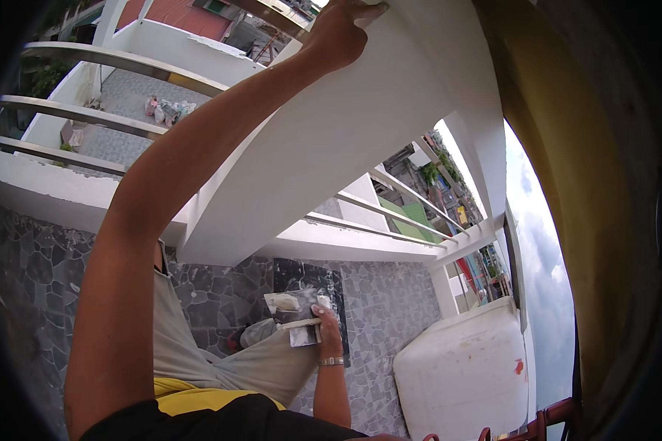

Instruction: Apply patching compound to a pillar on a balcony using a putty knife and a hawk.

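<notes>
Metal plate (pixel 306 301), flat, grey and smeared with pale paste (pixel 285 303), sat at six o'clock, grasped in my right hand (pixel 329 331). At twelve o'clock, my left hand (pixel 338 35) reached up to the broad, smooth white column (pixel 331 140); whether it gripped anything, I could not tell.

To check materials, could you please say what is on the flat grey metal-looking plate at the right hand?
Smeared off-white paste shows on the flat grey plate; whatever the right hand covers cannot be seen.
</notes>
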A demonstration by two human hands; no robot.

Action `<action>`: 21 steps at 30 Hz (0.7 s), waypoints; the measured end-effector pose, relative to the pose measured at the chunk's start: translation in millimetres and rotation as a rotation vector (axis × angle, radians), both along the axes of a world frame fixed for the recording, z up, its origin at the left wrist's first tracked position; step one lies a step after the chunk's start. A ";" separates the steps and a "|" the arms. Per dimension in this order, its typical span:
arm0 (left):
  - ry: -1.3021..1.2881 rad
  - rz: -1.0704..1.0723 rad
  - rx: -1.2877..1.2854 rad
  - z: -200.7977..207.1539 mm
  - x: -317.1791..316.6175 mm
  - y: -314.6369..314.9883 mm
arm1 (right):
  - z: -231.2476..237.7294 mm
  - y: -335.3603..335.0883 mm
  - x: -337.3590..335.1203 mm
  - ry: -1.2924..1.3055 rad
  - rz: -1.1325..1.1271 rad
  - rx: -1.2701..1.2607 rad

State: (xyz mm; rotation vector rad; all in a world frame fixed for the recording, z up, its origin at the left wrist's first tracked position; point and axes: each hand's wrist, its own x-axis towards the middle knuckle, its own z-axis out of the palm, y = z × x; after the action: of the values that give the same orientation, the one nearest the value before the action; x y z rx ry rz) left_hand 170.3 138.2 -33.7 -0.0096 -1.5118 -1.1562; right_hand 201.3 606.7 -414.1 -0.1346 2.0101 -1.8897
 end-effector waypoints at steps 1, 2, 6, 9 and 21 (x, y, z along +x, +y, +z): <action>0.079 0.061 -0.074 -7.7 -3.5 -1.9 | 0.8 -0.5 0.5 -0.003 0.002 -0.001; 0.160 0.121 -0.148 -12.7 -7.1 -4.5 | 1.9 -0.7 1.6 -0.046 0.014 -0.025; 0.203 0.002 0.065 -3.1 8.9 -12.3 | 23.9 -26.2 21.2 -0.039 -0.096 -0.008; -0.296 -0.328 0.304 22.5 25.1 -13.6 | 20.4 -24.4 21.2 -0.024 -0.192 0.033; -0.235 0.020 0.011 35.3 -21.5 -41.4 | 33.9 -30.7 24.1 -0.044 -0.033 0.027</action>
State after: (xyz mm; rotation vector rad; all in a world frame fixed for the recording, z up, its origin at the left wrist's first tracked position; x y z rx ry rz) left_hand 148.8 96.8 1.6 0.1532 -1.7071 -1.1806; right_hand 225.4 576.0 -380.2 -0.0529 2.0198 -1.8683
